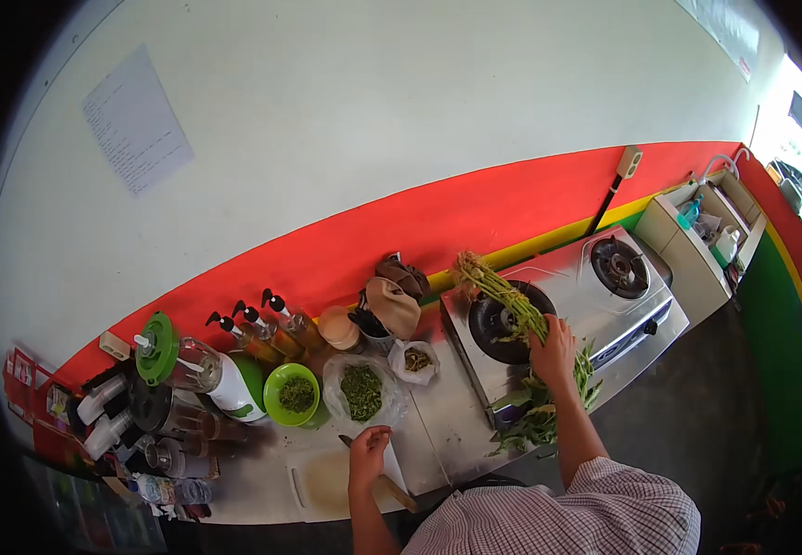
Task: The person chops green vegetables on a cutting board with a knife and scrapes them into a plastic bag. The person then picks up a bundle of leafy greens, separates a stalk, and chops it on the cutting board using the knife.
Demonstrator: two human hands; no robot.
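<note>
A bunch of leafy greens is gripped in my right hand, with its stems pointing up over the left burner. Its leaves hang down past the stove's front edge. Over the white cutting board, my left hand has its fingers curled in; whether anything is between them is hidden. A knife lies slanted across the board, its handle toward me and its blade partly behind that hand. Chopped greens fill a plastic bag just beyond it.
Left of the bag stands a green bowl of chopped bits, then a blender and pump bottles. A small bag sits near the steel stove. A sink counter is at the far right.
</note>
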